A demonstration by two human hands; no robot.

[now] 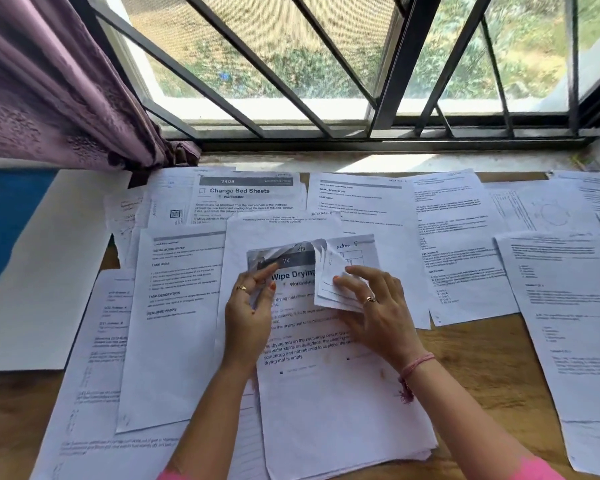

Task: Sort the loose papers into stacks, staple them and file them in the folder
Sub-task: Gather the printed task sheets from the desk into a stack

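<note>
A thick stack of printed sheets (340,403) lies in front of me on the wooden table; its top page reads "Wipe Drying". My left hand (248,306) pinches the stack's curled upper left corner between thumb and fingers. My right hand (371,299) holds several upper right corners folded back, fingertips pressing on them. Many loose printed papers (174,327) are spread around the stack, among them a "Change Bed Sheets" sheet (246,199). A blue folder (4,223) lies at the far left, partly under a blank white sheet. No stapler is in view.
More loose sheets (565,306) cover the table's right side up to its edge. A barred window (326,81) runs behind the table, and a purple curtain (49,84) hangs at the left. Bare wood (482,368) shows to the right of the stack.
</note>
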